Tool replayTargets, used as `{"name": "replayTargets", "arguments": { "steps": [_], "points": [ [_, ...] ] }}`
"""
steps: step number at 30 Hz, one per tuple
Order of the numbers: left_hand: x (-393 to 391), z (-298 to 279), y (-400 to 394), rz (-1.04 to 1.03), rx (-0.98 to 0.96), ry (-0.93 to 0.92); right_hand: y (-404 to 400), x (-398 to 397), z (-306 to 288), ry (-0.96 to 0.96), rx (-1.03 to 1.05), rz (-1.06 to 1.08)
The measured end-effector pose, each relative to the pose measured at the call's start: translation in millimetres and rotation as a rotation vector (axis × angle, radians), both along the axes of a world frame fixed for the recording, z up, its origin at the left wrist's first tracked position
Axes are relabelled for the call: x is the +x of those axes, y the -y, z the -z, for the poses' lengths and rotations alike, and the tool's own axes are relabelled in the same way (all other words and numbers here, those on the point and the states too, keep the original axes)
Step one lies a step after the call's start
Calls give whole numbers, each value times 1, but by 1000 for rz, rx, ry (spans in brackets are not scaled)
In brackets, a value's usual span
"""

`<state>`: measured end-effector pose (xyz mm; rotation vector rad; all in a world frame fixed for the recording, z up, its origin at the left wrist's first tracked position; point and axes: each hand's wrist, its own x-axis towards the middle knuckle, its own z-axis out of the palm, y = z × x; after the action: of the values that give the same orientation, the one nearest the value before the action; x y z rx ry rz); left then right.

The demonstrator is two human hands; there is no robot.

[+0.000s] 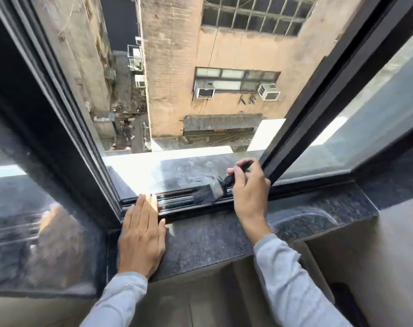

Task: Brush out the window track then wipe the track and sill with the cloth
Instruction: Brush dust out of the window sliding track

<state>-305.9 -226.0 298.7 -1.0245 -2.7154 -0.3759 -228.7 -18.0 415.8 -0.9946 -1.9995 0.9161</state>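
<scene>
Hiding the brush (206, 192) handle, the right hand (249, 190) blocks the track (177, 199).

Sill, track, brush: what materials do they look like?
Sill: looks like polished dark granite; speckled grain, glossy reflections. Could be engineered stone.
Track: likely black coated aluminium; thin straight rails with a hard sheen. The metal is a guess.
Brush, held in the right hand: dark soft bristles, a grey band that looks like a metal ferrule, black handle, plastic or painted wood; cannot tell which.
</scene>
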Motion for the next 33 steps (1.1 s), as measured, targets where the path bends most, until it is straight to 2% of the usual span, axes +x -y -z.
{"name": "replayTargets", "arguments": {
  "steps": [6,8,12,14,17,19,26,29,33],
  "points": [
    [-3,0,0,23,23,23,-12,24,-8,201,425,49],
    [-2,1,0,22,27,32,-2,27,-17,151,484,40],
    [-2,2,1,22,34,24,22,20,-35,-178,381,23],
    [-2,2,1,25,37,15,30,8,-33,-220,250,-19],
    [-2,2,2,27,31,17,27,-5,-16,-131,99,-46],
    [-2,2,3,28,32,20,16,-2,-7,-58,122,-13],
    [-2,2,1,29,41,-4,-25,24,2,288,557,102],
    [-1,2,1,28,43,-9,-8,18,-2,188,538,67],
    [0,-2,4,31,6,13,9,13,-15,7,317,1]
  ]
}}
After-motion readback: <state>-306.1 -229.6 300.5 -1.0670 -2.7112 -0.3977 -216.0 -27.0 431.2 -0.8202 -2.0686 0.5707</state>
